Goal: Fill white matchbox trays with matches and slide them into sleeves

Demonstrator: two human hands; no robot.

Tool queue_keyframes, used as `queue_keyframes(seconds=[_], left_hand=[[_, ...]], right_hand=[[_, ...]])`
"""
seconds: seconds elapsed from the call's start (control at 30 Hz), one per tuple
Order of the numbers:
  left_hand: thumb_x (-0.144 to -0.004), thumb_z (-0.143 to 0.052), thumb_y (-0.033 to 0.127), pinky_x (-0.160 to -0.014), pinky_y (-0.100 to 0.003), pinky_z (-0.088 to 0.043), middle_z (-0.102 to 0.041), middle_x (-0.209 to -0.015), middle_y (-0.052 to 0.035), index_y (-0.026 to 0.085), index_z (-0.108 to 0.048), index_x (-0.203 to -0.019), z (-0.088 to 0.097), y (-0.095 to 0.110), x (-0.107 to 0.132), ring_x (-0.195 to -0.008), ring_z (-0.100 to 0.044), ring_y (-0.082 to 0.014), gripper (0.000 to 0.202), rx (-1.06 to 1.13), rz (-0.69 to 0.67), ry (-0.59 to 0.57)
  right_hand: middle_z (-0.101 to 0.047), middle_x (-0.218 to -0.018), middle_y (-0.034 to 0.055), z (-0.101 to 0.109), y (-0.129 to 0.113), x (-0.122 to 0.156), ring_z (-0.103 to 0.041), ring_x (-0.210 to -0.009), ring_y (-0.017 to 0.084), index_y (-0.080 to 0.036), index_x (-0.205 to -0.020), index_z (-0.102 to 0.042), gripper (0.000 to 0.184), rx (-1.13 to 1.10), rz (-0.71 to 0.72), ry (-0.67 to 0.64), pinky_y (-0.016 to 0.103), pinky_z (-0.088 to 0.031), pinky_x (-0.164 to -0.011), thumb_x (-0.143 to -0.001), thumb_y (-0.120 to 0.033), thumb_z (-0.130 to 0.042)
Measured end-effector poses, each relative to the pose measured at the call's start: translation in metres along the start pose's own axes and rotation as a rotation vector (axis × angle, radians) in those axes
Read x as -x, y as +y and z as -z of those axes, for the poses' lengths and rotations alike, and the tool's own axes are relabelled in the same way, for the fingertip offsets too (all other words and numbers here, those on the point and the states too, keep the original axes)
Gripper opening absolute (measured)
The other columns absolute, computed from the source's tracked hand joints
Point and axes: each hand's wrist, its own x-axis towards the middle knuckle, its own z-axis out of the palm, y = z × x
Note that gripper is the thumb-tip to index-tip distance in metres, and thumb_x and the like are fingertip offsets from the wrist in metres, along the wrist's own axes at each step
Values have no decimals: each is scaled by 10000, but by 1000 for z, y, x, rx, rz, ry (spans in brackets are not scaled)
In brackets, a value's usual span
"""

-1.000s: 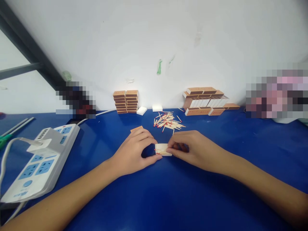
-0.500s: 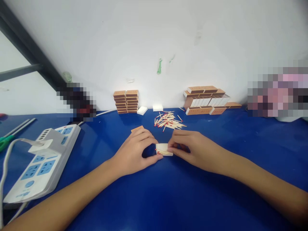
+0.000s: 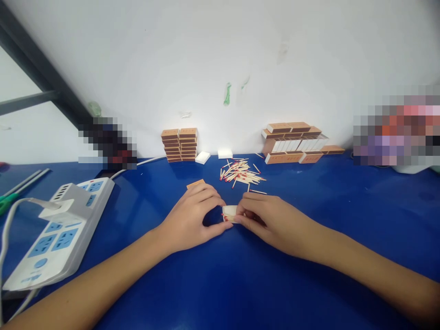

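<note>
A small white matchbox tray (image 3: 229, 212) with red-tipped matches in it lies on the blue table (image 3: 220, 284) between my hands. My left hand (image 3: 192, 217) curls round its left end, thumb and forefinger pinching it. My right hand (image 3: 264, 219) covers the tray's right part, fingers closed over it. Beyond my hands lies a loose pile of matches (image 3: 240, 174). A brown matchbox sleeve (image 3: 195, 184) sits just past my left hand's knuckles.
Against the wall stand a stack of brown matchboxes (image 3: 179, 145), two white trays (image 3: 213, 156) and a bigger heap of boxes (image 3: 295, 143). A white power strip (image 3: 58, 229) with a plugged charger lies at the left; green-handled scissors (image 3: 10, 197) at the far left edge.
My right hand has slid left over the tray, covering more of it. A single match now shows on the table just beyond that hand. My left hand has stayed put.
</note>
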Motion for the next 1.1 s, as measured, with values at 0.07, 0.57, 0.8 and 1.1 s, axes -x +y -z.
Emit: queue_keyframes(seconds=[0.07,0.57,0.8,1.1], left_hand=[[-941,-739,427,-1094,-471,-460,-730,-1056,-64,184,-688,-1068,0,1,0,-1056,-664,-233,278,-4,-17,4],[-939,-739,411,-1085,-463,-477,-731,-1078,-73,176,-697,-1086,3,5,-1,-1079,-661,-240,280,-30,-54,21],[-924,-756,429,-1064,-458,-472,-729,-1058,-49,198,-709,-1067,4,0,0,-1069,-634,-234,276,-21,24,-9],[-933,-747,415,-1083,-480,-456,-734,-1067,-58,206,-704,-1083,4,1,-1,-1082,-641,-247,262,-17,-4,-10]], right_hand=[[-646,-837,9,-1,-1,-1,-584,-709,142,-197,-868,-663,159,-50,7,44,280,-423,-655,-1015,-247,-625],[-684,-867,34,26,8,-4,-609,-727,142,-215,-929,-751,214,-21,110,60,273,-431,-649,-1034,-292,-581],[-665,-742,9,49,30,3,-557,-614,134,-218,-874,-730,257,-19,-116,-148,262,-385,-547,-916,-470,-705],[-664,-758,8,35,20,4,-559,-635,143,-224,-832,-668,203,-14,-85,-86,271,-379,-568,-985,-345,-613]])
